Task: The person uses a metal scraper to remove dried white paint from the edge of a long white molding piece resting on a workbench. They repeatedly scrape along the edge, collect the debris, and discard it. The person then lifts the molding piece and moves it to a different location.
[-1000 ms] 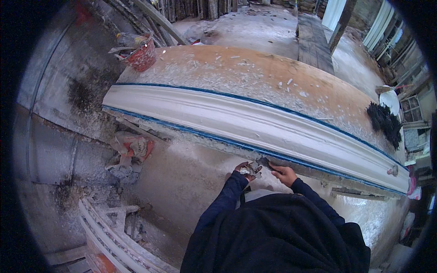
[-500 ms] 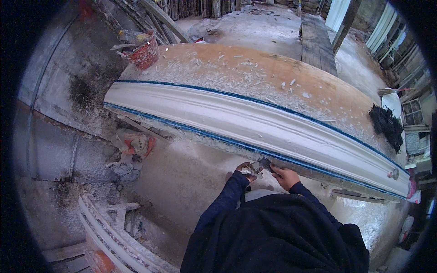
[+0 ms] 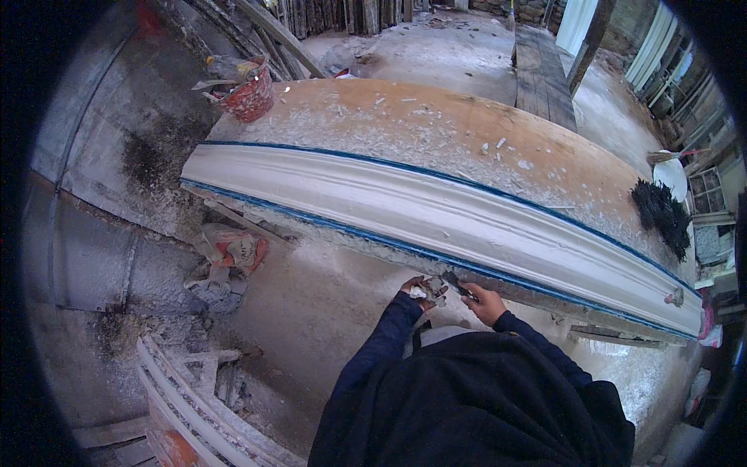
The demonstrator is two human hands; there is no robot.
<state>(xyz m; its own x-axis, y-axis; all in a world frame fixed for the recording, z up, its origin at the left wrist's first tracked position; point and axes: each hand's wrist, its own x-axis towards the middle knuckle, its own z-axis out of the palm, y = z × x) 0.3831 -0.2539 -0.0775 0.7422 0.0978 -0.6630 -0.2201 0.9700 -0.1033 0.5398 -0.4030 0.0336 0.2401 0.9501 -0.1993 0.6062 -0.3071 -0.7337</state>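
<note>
Seemingly the white moulding (image 3: 389, 199) is shaped, crumbs (image 3: 500, 143) uncleared; right hand (image 3: 487, 303) pinches a dark tool (image 3: 451, 279), left hand (image 3: 424, 299) holds pale scraps (image 3: 435, 289).

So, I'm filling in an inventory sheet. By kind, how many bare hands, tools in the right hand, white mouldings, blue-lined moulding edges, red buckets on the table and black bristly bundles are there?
Bare hands (left hand, right hand): 2
Dark tool: 1
White moulding: 1
Blue-lined edges: 2
Red bucket: 1
Black bristly bundle: 1
Total: 8
</note>
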